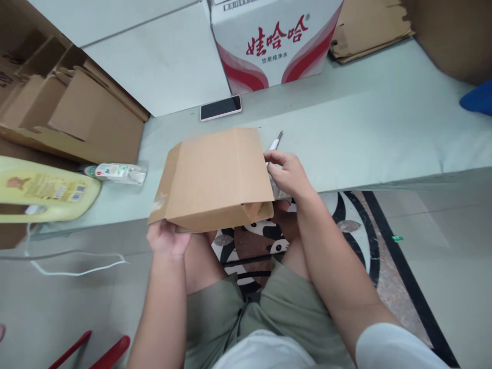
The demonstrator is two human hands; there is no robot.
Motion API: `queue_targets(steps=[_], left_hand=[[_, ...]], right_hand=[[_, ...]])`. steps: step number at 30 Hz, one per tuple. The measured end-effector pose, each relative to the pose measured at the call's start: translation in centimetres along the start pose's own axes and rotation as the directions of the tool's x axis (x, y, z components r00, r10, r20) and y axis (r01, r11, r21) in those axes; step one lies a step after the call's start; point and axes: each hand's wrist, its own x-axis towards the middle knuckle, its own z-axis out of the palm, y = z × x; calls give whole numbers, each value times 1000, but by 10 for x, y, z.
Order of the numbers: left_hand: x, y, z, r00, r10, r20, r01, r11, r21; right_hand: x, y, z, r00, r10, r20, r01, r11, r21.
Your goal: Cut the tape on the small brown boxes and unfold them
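Note:
A brown cardboard box [215, 177], partly folded with its flaps out, is tilted over the table's front edge and my lap. My left hand [168, 240] is closed on its lower left corner, the fingers hidden beneath. At the right edge of the box, my right hand [288, 174] has its fingers curled against the cardboard. A slim utility knife [275, 141] with a dark tip shows just beyond those fingers; whether the hand touches it I cannot tell. Something greyish and partly see-through lies under the right palm, too hidden to name.
Behind the box lies a phone [221, 108], in front of a white and red carton [277, 56]. Brown cartons [103, 118], a small bottle [119, 173] and a yellow jug [49, 188] stand or lie at left. Flattened cardboard [371, 28] is at the back right.

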Motion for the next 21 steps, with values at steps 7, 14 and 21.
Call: queue_targets(steps=[7, 14, 21], left_hand=[[4, 6, 6, 994, 112, -10, -113, 990, -86], [12, 0, -3, 997, 10, 81, -3, 997, -83], [17, -20, -7, 994, 63, 86, -78, 980, 185]], right_hand=[[-2, -9, -5, 933, -112, 341, 51, 982, 182], [-6, -12, 1, 921, -102, 377, 50, 988, 145], [-2, -9, 8, 983, -7, 186, 2, 1000, 27]])
